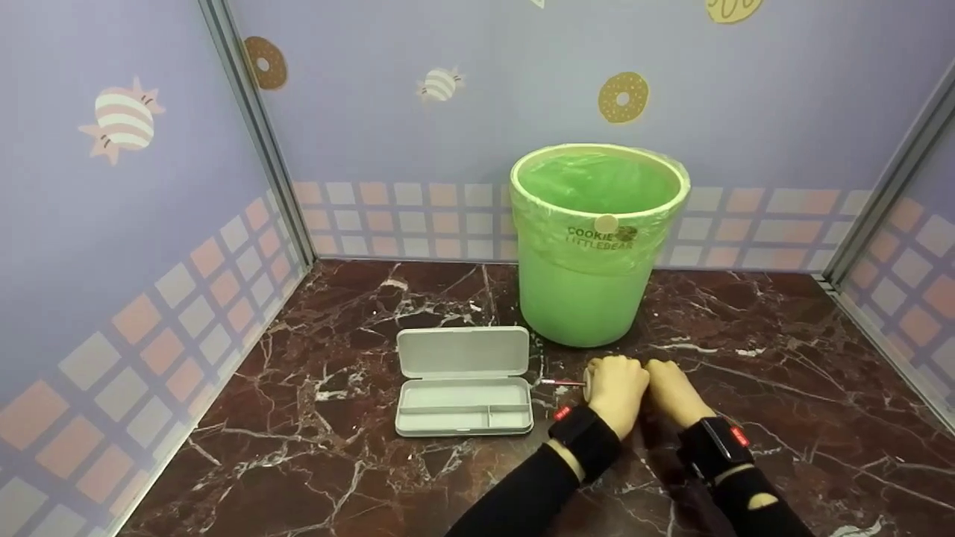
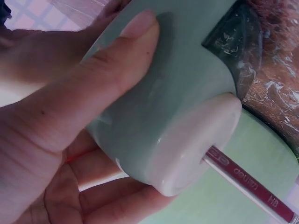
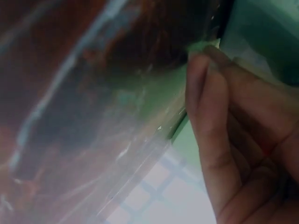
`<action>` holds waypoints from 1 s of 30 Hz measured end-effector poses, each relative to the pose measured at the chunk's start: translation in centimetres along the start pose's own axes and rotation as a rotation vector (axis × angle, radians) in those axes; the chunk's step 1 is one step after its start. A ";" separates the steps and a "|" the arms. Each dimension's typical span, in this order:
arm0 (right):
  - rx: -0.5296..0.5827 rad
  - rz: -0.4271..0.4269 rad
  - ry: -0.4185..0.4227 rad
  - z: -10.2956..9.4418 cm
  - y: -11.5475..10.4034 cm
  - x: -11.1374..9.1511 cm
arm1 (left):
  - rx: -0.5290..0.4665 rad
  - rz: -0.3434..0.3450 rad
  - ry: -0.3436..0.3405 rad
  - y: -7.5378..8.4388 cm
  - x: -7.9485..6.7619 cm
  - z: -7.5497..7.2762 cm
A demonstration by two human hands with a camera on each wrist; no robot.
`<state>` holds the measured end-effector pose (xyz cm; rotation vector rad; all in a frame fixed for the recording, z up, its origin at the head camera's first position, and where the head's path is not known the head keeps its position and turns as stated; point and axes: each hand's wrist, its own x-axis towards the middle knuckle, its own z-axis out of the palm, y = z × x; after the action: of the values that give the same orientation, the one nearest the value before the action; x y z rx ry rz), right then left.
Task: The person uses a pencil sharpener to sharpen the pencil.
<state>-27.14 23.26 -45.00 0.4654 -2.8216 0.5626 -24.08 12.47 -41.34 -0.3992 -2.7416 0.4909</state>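
left wrist: sharpener point(image 2: 180, 93) (smooth, rounded)

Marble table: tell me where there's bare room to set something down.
Bare patches: left of the open case, out to the left wall; and right of the right hand, out to the right wall. It is crowded between the case, the bin and the left hand, where the pencil sticks out.

A bin point(image 1: 586, 294) blocks the fingers point(image 3: 212, 112) ahead, an open case point(image 1: 464, 353) leftward; rightward the tabletop point(image 1: 798, 384) leaves room.
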 end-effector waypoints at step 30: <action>0.126 -0.140 -0.130 -4.8 -2.0 -2.6 | 0.006 -0.025 -0.017 0.1 0.0 -0.1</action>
<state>-23.31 24.16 -40.72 0.7432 -2.8560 0.7079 -24.02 12.57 -41.24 -0.3606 -2.7577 0.4982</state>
